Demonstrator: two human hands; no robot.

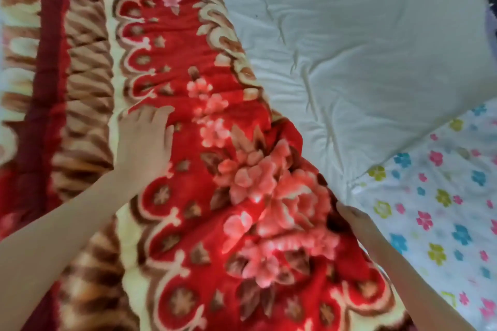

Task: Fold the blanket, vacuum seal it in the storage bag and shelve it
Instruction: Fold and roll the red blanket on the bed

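A thick red plush blanket (188, 196) with pink flowers and cream and brown borders lies in a long folded strip across the bed, from the top left to the bottom middle. My left hand (145, 140) rests flat on it with straight fingers, near the middle of the strip. My right hand (355, 219) is at the blanket's right edge; its fingers are tucked under the fold and hidden, so its grasp cannot be made out. No storage bag is in view.
A white quilted cover (363, 48) lies to the right of the blanket. Below it a white sheet (443, 209) with small coloured flowers covers the bed's lower right part.
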